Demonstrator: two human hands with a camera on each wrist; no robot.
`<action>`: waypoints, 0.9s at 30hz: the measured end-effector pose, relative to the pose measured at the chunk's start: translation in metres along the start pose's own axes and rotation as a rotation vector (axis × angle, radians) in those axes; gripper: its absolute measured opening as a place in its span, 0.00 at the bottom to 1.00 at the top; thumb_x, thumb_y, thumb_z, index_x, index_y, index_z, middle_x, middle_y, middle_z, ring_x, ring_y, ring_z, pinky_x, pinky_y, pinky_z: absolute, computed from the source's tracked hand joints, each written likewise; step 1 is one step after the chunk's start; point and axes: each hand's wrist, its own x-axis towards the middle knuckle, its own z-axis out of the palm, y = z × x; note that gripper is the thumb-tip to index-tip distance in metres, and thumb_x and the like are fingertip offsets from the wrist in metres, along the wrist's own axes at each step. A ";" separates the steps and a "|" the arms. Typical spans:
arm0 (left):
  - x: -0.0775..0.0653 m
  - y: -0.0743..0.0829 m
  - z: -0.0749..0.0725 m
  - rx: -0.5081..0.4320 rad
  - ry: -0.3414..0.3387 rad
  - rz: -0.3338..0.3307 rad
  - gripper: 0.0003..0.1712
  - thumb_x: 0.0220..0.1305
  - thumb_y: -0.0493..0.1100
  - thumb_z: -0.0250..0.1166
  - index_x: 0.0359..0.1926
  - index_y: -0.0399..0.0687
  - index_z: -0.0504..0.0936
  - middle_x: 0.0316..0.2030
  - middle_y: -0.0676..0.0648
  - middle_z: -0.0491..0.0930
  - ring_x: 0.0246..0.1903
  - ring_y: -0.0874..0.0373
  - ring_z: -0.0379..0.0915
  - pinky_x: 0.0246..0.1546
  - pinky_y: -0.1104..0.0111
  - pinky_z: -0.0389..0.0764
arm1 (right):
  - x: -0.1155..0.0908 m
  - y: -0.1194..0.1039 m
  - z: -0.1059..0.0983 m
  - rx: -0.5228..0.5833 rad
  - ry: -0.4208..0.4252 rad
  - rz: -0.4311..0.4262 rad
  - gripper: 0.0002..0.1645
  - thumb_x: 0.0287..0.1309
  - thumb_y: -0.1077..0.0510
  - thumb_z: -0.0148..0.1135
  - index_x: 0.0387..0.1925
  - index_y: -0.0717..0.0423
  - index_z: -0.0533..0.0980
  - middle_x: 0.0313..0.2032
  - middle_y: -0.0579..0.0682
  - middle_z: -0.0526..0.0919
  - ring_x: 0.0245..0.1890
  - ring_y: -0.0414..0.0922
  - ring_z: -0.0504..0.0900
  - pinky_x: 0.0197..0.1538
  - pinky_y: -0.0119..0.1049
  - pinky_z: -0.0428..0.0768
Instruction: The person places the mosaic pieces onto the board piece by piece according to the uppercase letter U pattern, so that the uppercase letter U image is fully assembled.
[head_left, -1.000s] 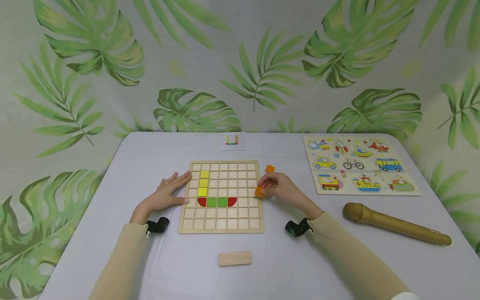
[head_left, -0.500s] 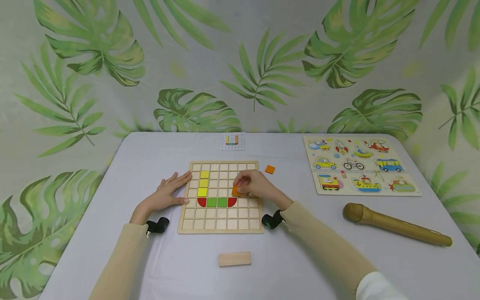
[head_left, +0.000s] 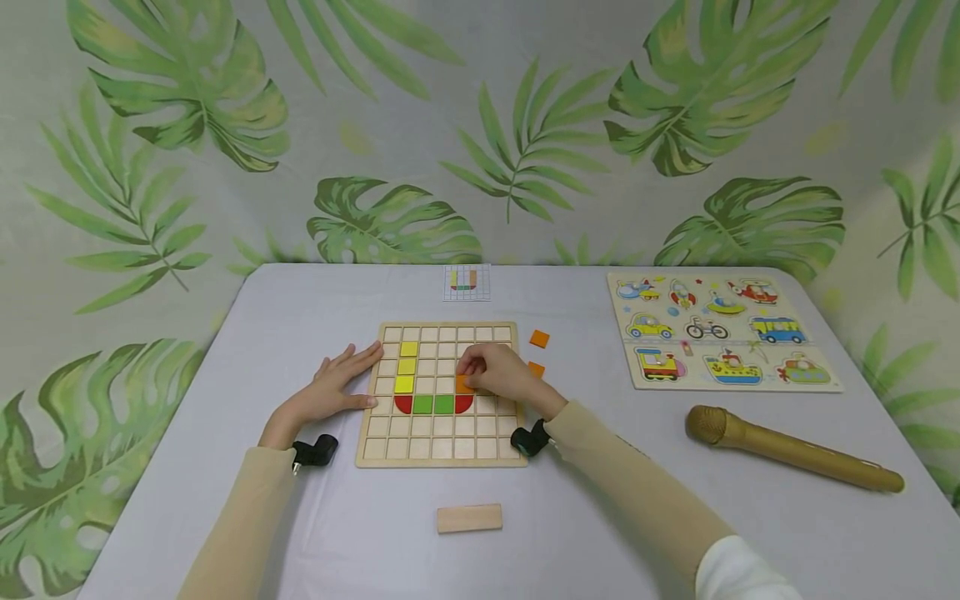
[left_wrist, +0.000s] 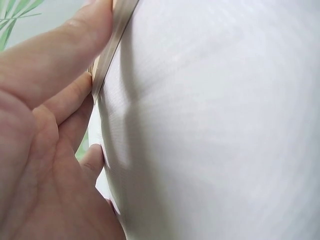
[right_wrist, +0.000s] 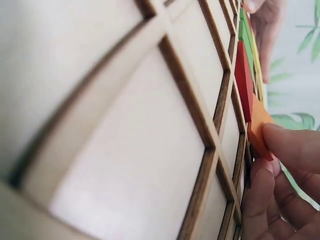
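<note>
My right hand [head_left: 501,372] pinches an orange square tile [right_wrist: 261,125] between thumb and fingers, over the wooden grid board [head_left: 442,448]. In the right wrist view the tile is tilted, its edge close to a red quarter-round tile [right_wrist: 243,82]. My left hand [head_left: 333,387] lies with fingers extended, the thumb and fingertips touching the board's left edge. On the board, several yellow square tiles [head_left: 406,367] form a column, above a row of green tiles [head_left: 423,404] between red rounded ones. Two more orange tiles [head_left: 539,338] lie right of the board, one partly covered by my right hand.
Behind the board lies a small pattern card [head_left: 467,282]. A plain wooden block [head_left: 469,518] is in front. To the right are a vehicle puzzle board [head_left: 628,354] and a gold microphone [head_left: 795,450]. A leaf-print cloth [head_left: 405,225] hangs behind the table.
My right hand has carried the orange tile leftward from the board's right edge to the cell above the right red tile. Another orange tile has come into sight. The left hand stays still.
</note>
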 end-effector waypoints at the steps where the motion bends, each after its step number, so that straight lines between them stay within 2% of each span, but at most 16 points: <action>1: 0.000 0.000 0.000 0.000 0.001 0.002 0.49 0.59 0.52 0.68 0.74 0.41 0.53 0.73 0.40 0.47 0.70 0.34 0.29 0.61 0.36 0.27 | -0.001 -0.001 0.000 -0.010 0.000 0.000 0.05 0.53 0.69 0.66 0.32 0.58 0.80 0.27 0.45 0.78 0.28 0.40 0.74 0.36 0.31 0.74; 7: -0.001 0.002 0.000 -0.003 0.005 0.014 0.49 0.59 0.50 0.68 0.73 0.40 0.54 0.73 0.39 0.48 0.70 0.32 0.29 0.60 0.35 0.27 | -0.002 -0.003 0.001 -0.088 -0.005 -0.018 0.07 0.53 0.68 0.66 0.34 0.57 0.80 0.28 0.45 0.75 0.28 0.39 0.72 0.35 0.30 0.71; 10: -0.001 0.003 0.000 -0.002 0.005 0.014 0.49 0.59 0.50 0.68 0.73 0.40 0.54 0.73 0.39 0.48 0.70 0.32 0.29 0.60 0.35 0.27 | -0.002 -0.002 0.001 -0.085 -0.007 -0.022 0.08 0.53 0.69 0.66 0.36 0.58 0.80 0.28 0.46 0.75 0.28 0.40 0.71 0.35 0.29 0.71; 17: 0.000 0.000 0.001 -0.001 0.002 0.015 0.49 0.59 0.51 0.67 0.73 0.40 0.53 0.73 0.39 0.47 0.70 0.33 0.29 0.60 0.35 0.27 | -0.006 0.006 -0.009 0.096 0.020 0.033 0.09 0.54 0.69 0.66 0.38 0.63 0.79 0.30 0.49 0.79 0.30 0.42 0.75 0.37 0.31 0.74; 20: 0.000 -0.001 0.002 0.004 0.000 0.017 0.49 0.59 0.51 0.67 0.73 0.41 0.53 0.73 0.39 0.47 0.70 0.33 0.29 0.60 0.35 0.27 | -0.012 0.013 -0.017 0.137 0.044 0.058 0.08 0.55 0.69 0.64 0.39 0.63 0.80 0.31 0.49 0.79 0.31 0.43 0.75 0.37 0.31 0.74; 27: 0.000 -0.001 0.001 0.001 0.005 0.013 0.49 0.59 0.51 0.68 0.73 0.40 0.53 0.73 0.39 0.47 0.70 0.33 0.29 0.60 0.35 0.27 | -0.034 0.031 -0.046 0.215 0.125 0.091 0.09 0.59 0.68 0.61 0.41 0.68 0.78 0.33 0.56 0.79 0.29 0.47 0.75 0.28 0.34 0.73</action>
